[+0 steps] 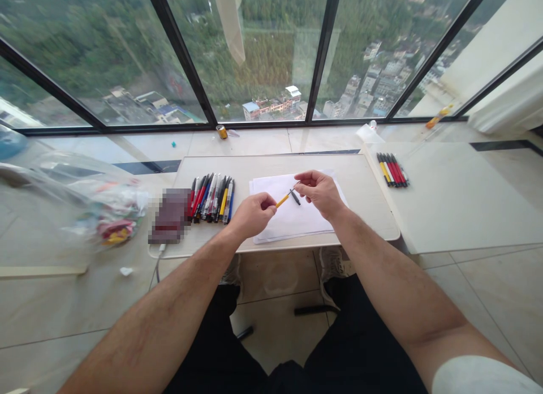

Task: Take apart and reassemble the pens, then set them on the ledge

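Note:
My left hand (255,214) is closed around the lower end of a yellow pen barrel (282,201), held slanted above the paper. From the barrel's upper end a thin dark piece, which looks like a refill (291,191), runs up to my right hand (318,191). The thumb and forefinger of that hand pinch it. Just beneath, a short black pen part (296,198) lies on white sheets of paper (271,230). To the left, a row of pens (212,198) in red, black, blue, yellow and clear rests on the small table (356,213).
Several pens (392,170) lie side by side on another surface at the right. A blurred-out phone-like object (169,215) with a cable (159,264) sits at the table's left edge. Beyond it is a clear plastic bag (102,207). A small can (221,132) stands by the window.

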